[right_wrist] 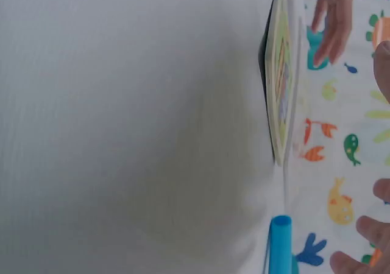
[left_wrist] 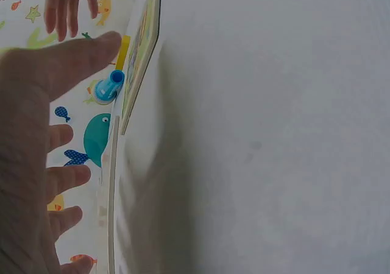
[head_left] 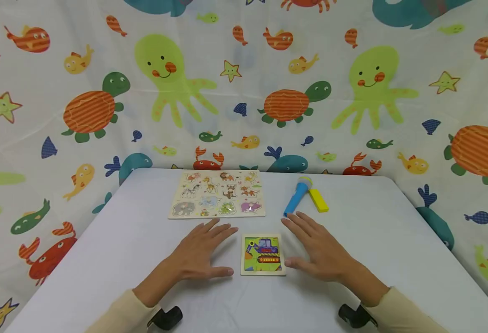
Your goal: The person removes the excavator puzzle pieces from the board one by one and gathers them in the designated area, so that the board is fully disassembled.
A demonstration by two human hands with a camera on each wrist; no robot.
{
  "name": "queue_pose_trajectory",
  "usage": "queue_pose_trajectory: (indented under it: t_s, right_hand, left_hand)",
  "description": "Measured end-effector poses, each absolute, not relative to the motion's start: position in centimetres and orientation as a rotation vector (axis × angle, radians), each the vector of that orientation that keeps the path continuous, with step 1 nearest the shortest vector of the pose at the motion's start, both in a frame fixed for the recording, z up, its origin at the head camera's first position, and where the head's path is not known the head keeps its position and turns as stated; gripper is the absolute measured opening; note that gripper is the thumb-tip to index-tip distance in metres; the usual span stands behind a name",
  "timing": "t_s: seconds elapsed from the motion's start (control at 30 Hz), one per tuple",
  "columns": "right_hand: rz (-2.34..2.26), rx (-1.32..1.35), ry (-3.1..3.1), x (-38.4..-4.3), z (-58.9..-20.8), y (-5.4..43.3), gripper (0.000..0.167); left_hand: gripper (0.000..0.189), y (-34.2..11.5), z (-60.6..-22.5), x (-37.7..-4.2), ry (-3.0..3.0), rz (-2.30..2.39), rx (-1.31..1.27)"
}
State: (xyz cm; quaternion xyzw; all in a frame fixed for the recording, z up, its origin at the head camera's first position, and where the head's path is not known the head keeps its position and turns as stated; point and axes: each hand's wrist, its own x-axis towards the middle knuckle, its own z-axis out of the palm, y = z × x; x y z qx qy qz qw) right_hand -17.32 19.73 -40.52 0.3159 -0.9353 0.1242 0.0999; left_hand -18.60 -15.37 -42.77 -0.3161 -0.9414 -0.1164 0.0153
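Observation:
A small square puzzle (head_left: 262, 254) with a purple excavator picture lies on the white table between the two hands. To its left my left hand (head_left: 204, 252) hovers with fingers spread and nothing held. On the other side my right hand (head_left: 318, 249) is spread too, its thumb near the puzzle's right edge and its palm bare. In the left wrist view the thumb (left_wrist: 79, 61) and fingertips stretch out above the tabletop. The right wrist view shows the puzzle (right_wrist: 280, 79) edge-on, with fingertips (right_wrist: 368, 228) at the right border.
Behind the left hand lies a larger wooden animal puzzle board (head_left: 219, 194). A blue toy microphone (head_left: 297, 196) lies beyond the right fingertips, beside a yellow block (head_left: 319, 200). A sea-animal patterned cloth (head_left: 244, 92) hangs behind the white table (head_left: 144, 208).

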Motion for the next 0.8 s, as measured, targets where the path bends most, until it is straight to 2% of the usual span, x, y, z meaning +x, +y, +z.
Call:
queue_pose_trajectory:
  t_s: [0.37,0.8]
  right_hand:
    - [0.694,0.855,-2.794,-17.3,-41.9,17.8,0.089]
    - [0.790,0.755,-2.871,-17.8,-42.2,15.0,0.088]
  left_hand:
    - [0.102,-15.0,-43.7,-18.2,-3.033,-0.532,-0.871]
    - [0.101,-12.8,-44.5,-18.9,-3.010,-0.595,-0.868]
